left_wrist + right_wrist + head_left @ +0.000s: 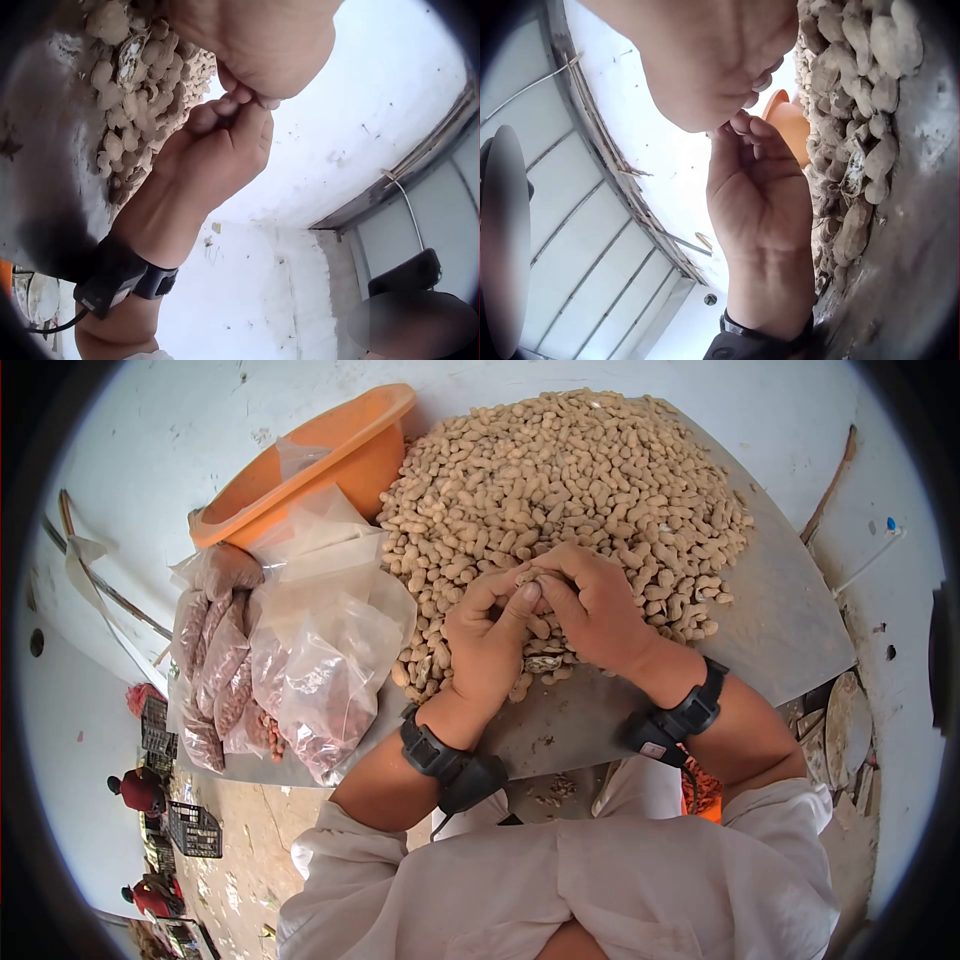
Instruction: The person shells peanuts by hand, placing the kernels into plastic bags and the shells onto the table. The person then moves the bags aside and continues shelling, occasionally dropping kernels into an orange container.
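Above the near edge of a large heap of unshelled peanuts (560, 480), the left hand (487, 645) and right hand (607, 615) meet at their fingertips. Thumbs and curled fingers of both pinch a small peanut (531, 574), mostly covered by the fingers. The left wrist view has the left hand (262, 45) close at the top, touching the right hand (217, 165). From the other side, the right hand (705, 60) and left hand (761, 199) hide what lies between them. Loose peanuts (855, 225) lie beside the hands.
The heap rests on a grey tabletop (790, 620). Left of it stand an orange basin (300, 475), clear plastic bags (325, 660) and filled bags of reddish kernels (222, 665). Black crates (195, 830) and two people in red (142, 790) are at the lower left.
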The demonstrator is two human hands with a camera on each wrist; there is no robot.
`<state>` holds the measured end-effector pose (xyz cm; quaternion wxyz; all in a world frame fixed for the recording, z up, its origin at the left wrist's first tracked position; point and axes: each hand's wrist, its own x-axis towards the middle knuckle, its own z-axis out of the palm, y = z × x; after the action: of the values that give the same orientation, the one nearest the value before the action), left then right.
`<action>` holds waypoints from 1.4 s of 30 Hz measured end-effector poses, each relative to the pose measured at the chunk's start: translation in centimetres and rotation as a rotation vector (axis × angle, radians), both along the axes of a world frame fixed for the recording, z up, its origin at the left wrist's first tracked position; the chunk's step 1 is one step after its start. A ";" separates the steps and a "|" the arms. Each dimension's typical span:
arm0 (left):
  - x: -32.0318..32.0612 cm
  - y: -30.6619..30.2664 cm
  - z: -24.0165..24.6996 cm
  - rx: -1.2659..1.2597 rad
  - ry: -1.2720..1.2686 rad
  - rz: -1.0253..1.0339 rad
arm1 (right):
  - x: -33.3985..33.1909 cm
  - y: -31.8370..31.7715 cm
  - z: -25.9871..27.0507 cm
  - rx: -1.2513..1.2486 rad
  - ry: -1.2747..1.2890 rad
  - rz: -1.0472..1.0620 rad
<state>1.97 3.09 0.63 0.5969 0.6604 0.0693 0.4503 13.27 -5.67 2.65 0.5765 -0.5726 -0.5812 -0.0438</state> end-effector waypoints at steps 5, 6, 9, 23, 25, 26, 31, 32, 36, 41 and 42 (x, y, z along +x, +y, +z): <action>0.1 0.1 -0.1 -0.008 -0.030 -0.025 | -0.4 -0.5 0.0 -0.114 0.170 0.054; 0.1 0.0 0.0 -0.027 -0.044 -0.029 | -0.5 -0.4 0.0 -0.065 0.182 0.060; 0.1 0.1 0.2 -0.004 -0.007 -0.007 | -1.1 -0.1 -0.4 0.000 0.349 0.125; 0.8 0.7 1.0 0.656 -0.010 0.345 | -1.6 0.6 -0.2 0.029 1.268 0.487; 0.6 0.6 1.3 0.699 -0.014 0.335 | -1.5 0.6 -0.3 0.003 1.335 0.526; 0.6 0.7 1.4 0.784 -0.024 0.349 | -1.4 0.6 -0.4 -0.010 1.367 0.546; 0.6 1.4 1.8 1.057 -0.090 0.327 | -1.1 0.6 -0.9 -0.050 1.457 0.656; 0.5 1.5 1.9 1.096 -0.089 0.330 | -1.1 0.6 -0.9 -0.051 1.482 0.680; 0.2 1.4 2.5 1.186 -0.117 0.310 | -1.1 0.7 -0.7 -0.061 1.541 0.703; 0.1 1.3 2.3 1.076 -0.119 0.275 | -0.9 0.9 -1.8 -0.091 1.470 0.846; 0.0 1.1 2.2 0.999 -0.091 0.275 | -1.1 0.8 -1.5 -0.114 1.434 0.799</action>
<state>1.98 4.23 2.81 0.1464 0.8294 -0.0940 0.5309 12.20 -4.91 1.19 0.7499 -0.2400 -0.2328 0.5708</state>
